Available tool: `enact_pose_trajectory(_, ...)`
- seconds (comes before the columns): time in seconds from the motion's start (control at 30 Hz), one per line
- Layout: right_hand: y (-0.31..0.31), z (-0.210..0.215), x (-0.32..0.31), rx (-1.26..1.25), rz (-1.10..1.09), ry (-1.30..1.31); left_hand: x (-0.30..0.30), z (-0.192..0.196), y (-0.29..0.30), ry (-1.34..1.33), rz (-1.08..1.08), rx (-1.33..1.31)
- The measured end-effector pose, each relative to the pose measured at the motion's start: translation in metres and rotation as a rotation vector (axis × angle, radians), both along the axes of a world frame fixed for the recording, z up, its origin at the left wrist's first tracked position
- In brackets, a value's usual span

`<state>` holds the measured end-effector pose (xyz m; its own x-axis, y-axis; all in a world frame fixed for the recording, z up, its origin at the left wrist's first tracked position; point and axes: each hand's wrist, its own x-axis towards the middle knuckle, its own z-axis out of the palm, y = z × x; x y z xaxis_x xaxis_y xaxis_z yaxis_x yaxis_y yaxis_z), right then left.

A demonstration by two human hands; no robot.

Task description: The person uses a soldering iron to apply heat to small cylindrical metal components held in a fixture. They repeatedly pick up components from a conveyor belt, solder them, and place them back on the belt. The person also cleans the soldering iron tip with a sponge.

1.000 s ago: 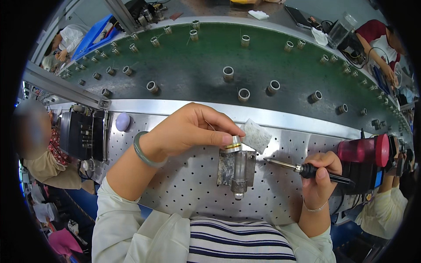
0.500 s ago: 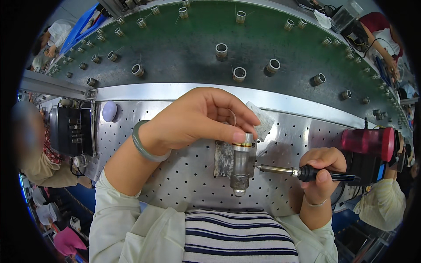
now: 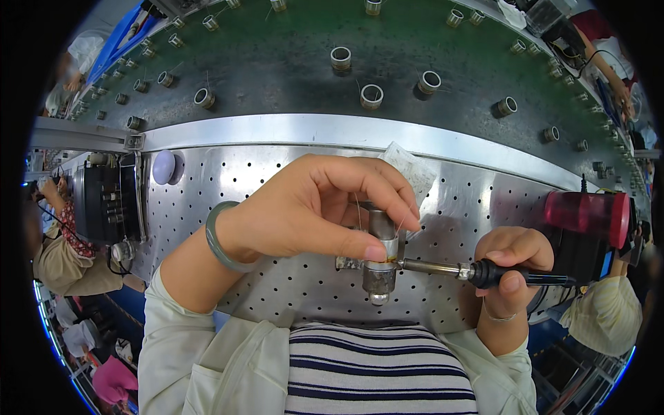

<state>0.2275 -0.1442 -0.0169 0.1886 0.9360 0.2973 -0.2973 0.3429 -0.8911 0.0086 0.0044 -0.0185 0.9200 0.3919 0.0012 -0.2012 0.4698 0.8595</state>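
Observation:
My left hand point(image 3: 318, 218) pinches a silvery metal ring point(image 3: 391, 249) between thumb and fingers. The ring sits around the dark cylindrical post point(image 3: 380, 223) of a metal fixture point(image 3: 379, 280) with a rounded end towards me. Thin wires stand up from the ring. From the right, my right hand point(image 3: 515, 257) grips a soldering iron point(image 3: 436, 268) by its black handle. Its tip meets the ring's lower edge beside my left thumb; whether it actually touches cannot be made out. The fingers partly cover the ring and post.
A perforated metal plate point(image 3: 290, 290) lies beneath my hands. Beyond its metal rail, a green belt point(image 3: 290, 76) carries several similar rings. A pale folded pad point(image 3: 411, 173) lies behind my left hand, a lilac egg-shaped object point(image 3: 164, 167) far left, a red translucent container point(image 3: 588, 216) right. Other people sit on both sides.
My left hand has slid the ring down the post towards me, against the fixture's wider part. The soldering iron's tip, earlier apart from the post, now meets the ring's edge.

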Motion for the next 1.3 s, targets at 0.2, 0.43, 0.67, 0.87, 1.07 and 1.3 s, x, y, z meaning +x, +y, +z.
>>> enact_pose_trajectory(0.2,0.001,0.000,0.000,0.004,0.007,-0.032,-0.003,0.005,0.002,0.064,-0.005,0.042)
enact_pose_trajectory(0.43,0.002,-0.002,0.002,0.045,0.043,-0.063,-0.004,-0.001,0.003,-0.004,-0.004,0.108)
enact_pose_trajectory(0.67,0.003,-0.003,0.004,0.072,0.070,-0.065,-0.006,-0.001,0.005,-0.015,-0.019,0.129)
enact_pose_trajectory(0.87,0.003,-0.004,0.006,0.106,0.097,-0.087,-0.005,-0.002,0.006,-0.018,-0.027,0.134)
enact_pose_trajectory(1.07,0.004,-0.004,0.008,0.155,0.118,-0.146,-0.006,-0.002,0.008,-0.010,-0.063,0.118)
enact_pose_trajectory(1.3,0.006,-0.005,0.009,0.202,0.101,-0.218,-0.004,0.004,0.008,0.038,-0.104,-0.066)
